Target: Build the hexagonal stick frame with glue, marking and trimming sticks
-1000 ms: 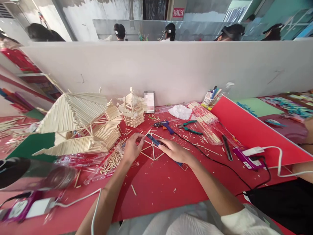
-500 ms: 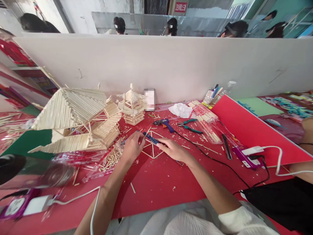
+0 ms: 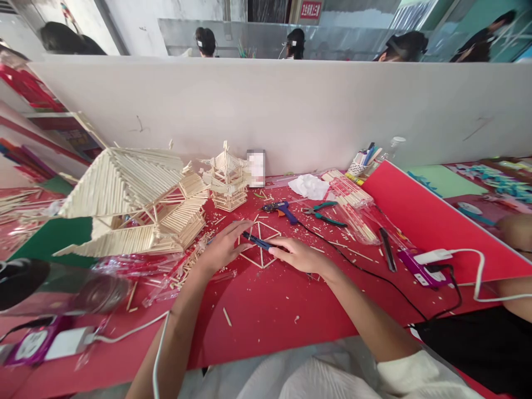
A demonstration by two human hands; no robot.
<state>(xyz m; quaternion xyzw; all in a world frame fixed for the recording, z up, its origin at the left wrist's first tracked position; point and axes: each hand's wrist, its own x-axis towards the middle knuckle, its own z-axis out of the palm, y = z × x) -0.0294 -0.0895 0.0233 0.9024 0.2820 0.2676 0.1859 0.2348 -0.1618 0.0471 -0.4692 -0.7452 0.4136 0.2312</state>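
Note:
A hexagonal frame of thin wooden sticks (image 3: 262, 257), with spokes meeting in its middle, lies flat on the red table. My right hand (image 3: 297, 254) is closed round a slim blue tool with a dark tip (image 3: 258, 241), held over the frame; whether it is pliers or a knife I cannot tell. Beside the tool's tip, my left hand (image 3: 222, 246) hovers at the frame's left side, fingers stretched forward and thumb apart. Nothing shows in its grasp. Part of the frame's left edge is hidden by that hand.
A large stick-built house (image 3: 124, 183) and a small stick pavilion (image 3: 228, 183) stand at left. Cut stick pieces (image 3: 189, 271) lie near my left forearm. Behind my right hand are a glue gun (image 3: 282, 209), green-handled pliers (image 3: 326, 213) and packed sticks (image 3: 349, 197). A black cable crosses the right side.
My left hand's fingers have gone from bent together near the tool's tip to stretched out, and the hand has shifted slightly left. My right hand still holds the blue tool over the frame.

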